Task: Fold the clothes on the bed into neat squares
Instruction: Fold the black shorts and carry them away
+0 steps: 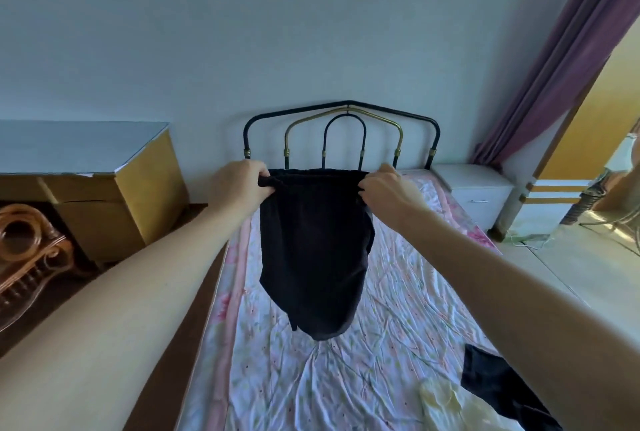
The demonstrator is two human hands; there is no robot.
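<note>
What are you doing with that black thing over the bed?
A person is holding up a black garment by its gathered top edge, the left hand gripping one corner and the right hand the other. It hangs in the air above the flowery bedsheet, not folded yet. Two more clothes wait near the foot of the bed: a pale yellow piece and another dark piece, both still crumpled.
</note>
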